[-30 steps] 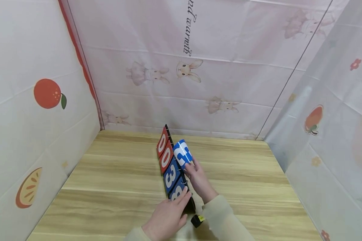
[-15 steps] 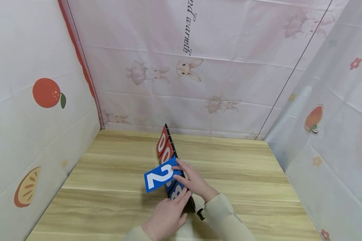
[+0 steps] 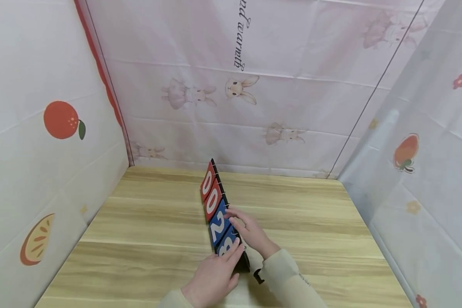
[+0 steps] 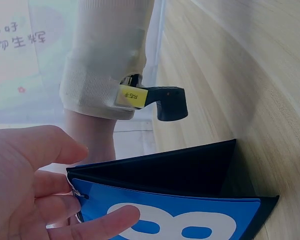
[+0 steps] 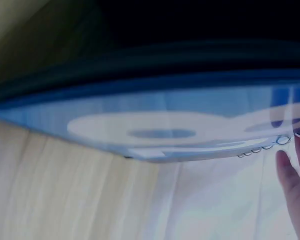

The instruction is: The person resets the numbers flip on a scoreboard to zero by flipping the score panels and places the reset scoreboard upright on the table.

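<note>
A tent-shaped flip scoreboard (image 3: 220, 212) stands on the table, with red cards reading 0 and 0 and blue cards (image 3: 219, 226) reading 2 and 8. My left hand (image 3: 214, 276) rests extended fingers on its near end, over the 8 card (image 4: 172, 220). In the left wrist view one finger lies across that card and the thumb is beside the top edge. My right hand (image 3: 252, 231) touches the ringed top edge by the 2 card, fingers slightly bent and apart. The right wrist view shows the board's blue cards (image 5: 165, 127) close up and blurred, with fingertips (image 5: 285, 165) near the rings.
The wooden table (image 3: 146, 256) extends around the scoreboard on both sides. Printed cloth walls (image 3: 200, 51) close off its back and sides. A black wrist device (image 4: 172, 104) with a yellow label sticks out at the right sleeve.
My right hand has turned a blue card over the top edge, and it now hangs flat showing 2 where 3 was. The left hand has stayed at the near end.
</note>
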### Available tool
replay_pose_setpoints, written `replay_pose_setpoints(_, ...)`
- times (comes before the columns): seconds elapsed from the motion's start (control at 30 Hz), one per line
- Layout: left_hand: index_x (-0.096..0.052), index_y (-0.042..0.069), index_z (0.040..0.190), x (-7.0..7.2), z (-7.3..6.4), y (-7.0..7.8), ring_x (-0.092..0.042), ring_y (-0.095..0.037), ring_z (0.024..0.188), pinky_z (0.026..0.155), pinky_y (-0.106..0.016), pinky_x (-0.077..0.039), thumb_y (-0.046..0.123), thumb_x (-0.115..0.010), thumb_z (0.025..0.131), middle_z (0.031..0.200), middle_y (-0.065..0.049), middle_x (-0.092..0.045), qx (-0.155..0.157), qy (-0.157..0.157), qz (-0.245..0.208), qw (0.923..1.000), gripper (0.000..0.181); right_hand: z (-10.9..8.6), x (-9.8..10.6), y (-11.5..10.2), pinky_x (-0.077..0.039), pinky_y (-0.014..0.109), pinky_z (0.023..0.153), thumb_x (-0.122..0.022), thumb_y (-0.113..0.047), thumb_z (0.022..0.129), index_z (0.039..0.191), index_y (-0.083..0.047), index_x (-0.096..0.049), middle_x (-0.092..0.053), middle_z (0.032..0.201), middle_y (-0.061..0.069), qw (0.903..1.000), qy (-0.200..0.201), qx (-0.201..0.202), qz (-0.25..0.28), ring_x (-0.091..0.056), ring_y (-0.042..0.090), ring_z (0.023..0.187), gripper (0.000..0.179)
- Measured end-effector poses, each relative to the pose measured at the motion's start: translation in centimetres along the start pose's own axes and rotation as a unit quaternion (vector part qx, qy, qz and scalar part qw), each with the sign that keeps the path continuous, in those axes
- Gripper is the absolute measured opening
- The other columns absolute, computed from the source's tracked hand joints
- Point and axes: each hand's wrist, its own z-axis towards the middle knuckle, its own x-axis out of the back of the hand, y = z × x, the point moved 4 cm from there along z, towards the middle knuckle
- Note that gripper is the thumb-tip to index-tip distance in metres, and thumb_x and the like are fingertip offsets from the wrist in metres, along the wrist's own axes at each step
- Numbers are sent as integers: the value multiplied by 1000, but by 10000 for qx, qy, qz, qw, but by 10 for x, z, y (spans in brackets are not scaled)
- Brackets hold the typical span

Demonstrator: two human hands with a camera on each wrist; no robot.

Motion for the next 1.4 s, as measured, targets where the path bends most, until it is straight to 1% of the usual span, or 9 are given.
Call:
replay_pose_setpoints(0.1, -46, 9, 138, 0, 1, 0, -64, -10, 74, 71, -37, -51, 34, -61, 88, 142, -8, -42, 56, -84, -19, 9999, 58, 1, 3, 6, -39, 47, 96, -39, -21, 101, 132, -2, -48, -57, 125, 12, 9930, 537, -467, 939, -51, 28, 118, 37)
replay_pose_setpoints(0.2, -46, 9, 138, 1, 0, 0, -64, -10, 74, 72, -38, -51, 34, -61, 88, 142, -8, -42, 61, -129, -1, 9999, 58, -4, -1, 16, -37, 50, 97, -39, -23, 102, 134, 4, -43, -50, 130, 22, 9754, 842, -1370, 1510, -48, 36, 119, 42)
replay_pose_setpoints(0.27, -46, 9, 138, 2, 0, 0, -64, -11, 74, 71, -37, -51, 34, -61, 88, 142, -8, -42, 53, -131, 1, 9999, 58, -10, -8, 24, -36, 52, 97, -38, -28, 102, 137, 4, -40, -49, 131, 24, 9637, 693, -2005, 1624, -48, 37, 117, 48)
replay_pose_setpoints(0.37, -46, 10, 138, 3, -1, 0, -63, -11, 74, 71, -37, -51, 34, -61, 88, 141, -8, -43, 68, -148, -21, 9999, 58, -17, -22, 42, -38, 49, 95, -32, -40, 101, 142, -3, -36, -52, 128, 20, 9495, 87, -2517, 1871, -52, 33, 112, 55)
replay_pose_setpoints(0.5, -46, 10, 139, 3, 1, 0, -61, -10, 69, 71, -37, -50, 35, -61, 88, 142, -7, -42, 139, -185, -58, 9997, 58, -18, -33, 62, -43, 42, 89, -25, -52, 98, 144, -16, -34, -56, 122, 12, 9369, -368, -2510, 2405, -57, 25, 103, 60)
replay_pose_setpoints(0.8, -44, 10, 139, 0, 1, 0, -62, -9, 72, 75, -39, -51, 35, -60, 89, 144, -7, -40, 184, -300, -137, 9993, 58, -18, -33, 68, -43, 43, 90, -22, -54, 98, 145, -13, -32, -59, 117, 11, 9425, -394, -2528, 2151, -59, 22, 99, 63)
replay_pose_setpoints(0.97, -44, 9, 140, 0, 1, 0, -64, -11, 75, 73, -38, -51, 35, -60, 88, 143, -8, -40, 138, -214, -46, 9997, 59, -18, -30, 65, -36, 50, 96, -24, -53, 98, 143, -7, -35, -62, 115, 11, 9432, -185, -2705, 1921, -59, 21, 99, 65)
replay_pose_setpoints(1.2, -45, 9, 139, 2, -1, 0, -64, -12, 75, 70, -35, -51, 36, -61, 88, 142, -8, -41, 108, -120, 103, 9998, 60, -15, -26, 56, -44, 46, 86, -32, -37, 102, 130, 2, -45, -62, 101, 13, 9481, 316, -2744, 1574, -59, 21, 89, 50)
replay_pose_setpoints(1.4, -44, 10, 140, 1, 0, 0, -64, -13, 81, 72, -36, -51, 37, -60, 88, 143, -7, -40, 131, -262, 56, 9996, 60, -18, -25, 62, -41, 51, 90, -39, -40, 99, 136, 5, -37, -57, 116, 24, 9362, 696, -3091, 1519, -58, 31, 98, 58)
